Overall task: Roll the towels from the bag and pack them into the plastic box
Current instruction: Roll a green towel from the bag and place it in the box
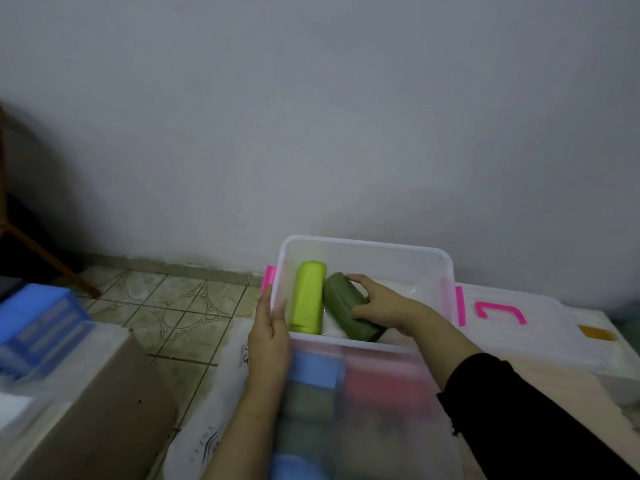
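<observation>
A clear plastic box (367, 242) with pink side clips stands by the wall. Inside it lies a lime green rolled towel (306, 296) along the left wall. Beside it is a dark green rolled towel (341, 306), tilted, which my right hand (379, 303) grips from above inside the box. My left hand (272, 327) holds the box's left rim near the front corner, fingers over the edge. Through the blurred front wall or a bag below I see blue (313, 370), red (379, 379) and green folded towels.
The box lid (540, 327) with a pink handle lies to the right. A cardboard box (93, 403) and a blue drawer unit (38, 327) sit at left. A white bag (214, 403) lies on the tiled floor. A wooden chair leg (48, 258) stands far left.
</observation>
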